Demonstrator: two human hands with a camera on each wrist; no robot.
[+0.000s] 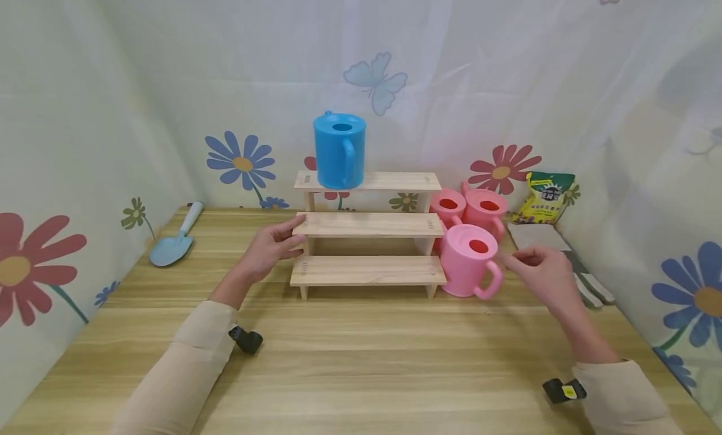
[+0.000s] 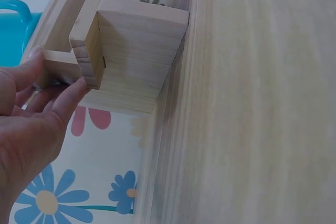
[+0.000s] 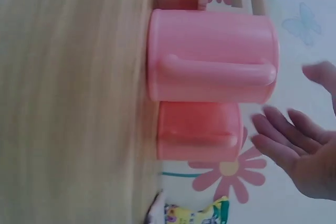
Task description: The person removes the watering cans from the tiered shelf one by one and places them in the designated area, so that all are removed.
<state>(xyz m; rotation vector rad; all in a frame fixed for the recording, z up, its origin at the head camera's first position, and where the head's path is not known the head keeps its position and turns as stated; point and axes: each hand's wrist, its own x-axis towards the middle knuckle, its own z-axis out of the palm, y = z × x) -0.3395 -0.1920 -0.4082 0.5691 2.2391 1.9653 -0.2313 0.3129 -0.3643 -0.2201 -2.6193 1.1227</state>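
A three-tier wooden shelf stand (image 1: 369,224) is in the middle of the table. My left hand (image 1: 269,250) holds the left end of its middle tier; in the left wrist view my left hand (image 2: 31,114) has thumb and fingers at the board ends. On the top tier, toward the left, is a blue watering can (image 1: 338,153). My right hand (image 1: 538,272) is just right of the front pink watering can (image 1: 465,259). In the right wrist view my right hand (image 3: 299,150) has its fingers loosely extended, apart from that can (image 3: 210,51).
Two more pink watering cans, one left (image 1: 448,204) and one right (image 1: 486,209), stand behind the front one. Farther right are a yellow-green packet (image 1: 546,198) and grey-white gloves (image 1: 589,284). A light-blue trowel (image 1: 175,247) lies at the left. Floral cloth (image 1: 254,65) surrounds the table.
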